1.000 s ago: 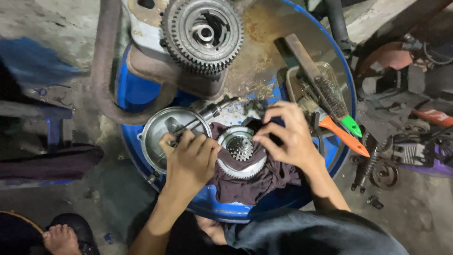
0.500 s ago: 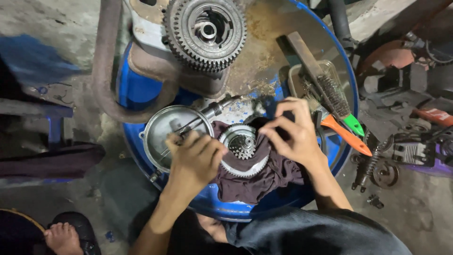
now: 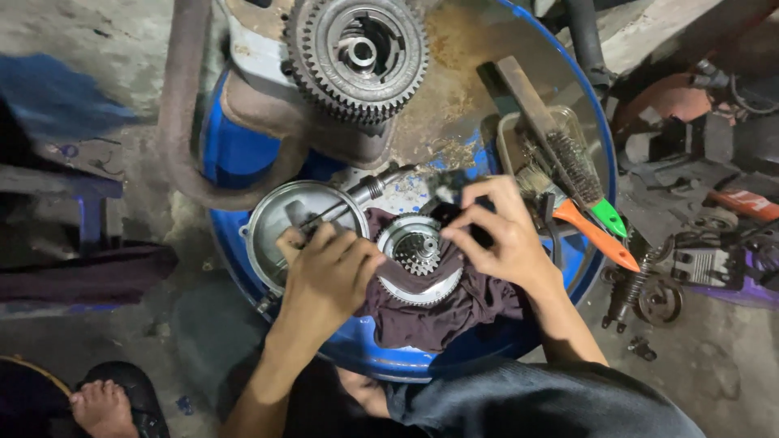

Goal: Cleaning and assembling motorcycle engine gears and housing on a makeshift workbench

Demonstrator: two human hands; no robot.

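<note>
Here, toothed hub flat on rag, axis upward, both hands touching.

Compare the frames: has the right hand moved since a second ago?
Yes, slightly. The right hand has shifted left toward the small toothed gear, away from the orange handle.

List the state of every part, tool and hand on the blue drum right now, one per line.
Left hand: closed around a thin metal tool.
Right hand: fingers pinching a small dark part above the cloth.
Small toothed gear: lying flat on the dark cloth.
Large gear: lying flat, untouched.
Round metal cover: open side up.
Wire brush: lying in a tray.
Blue drum: upright, top rusty.
</note>
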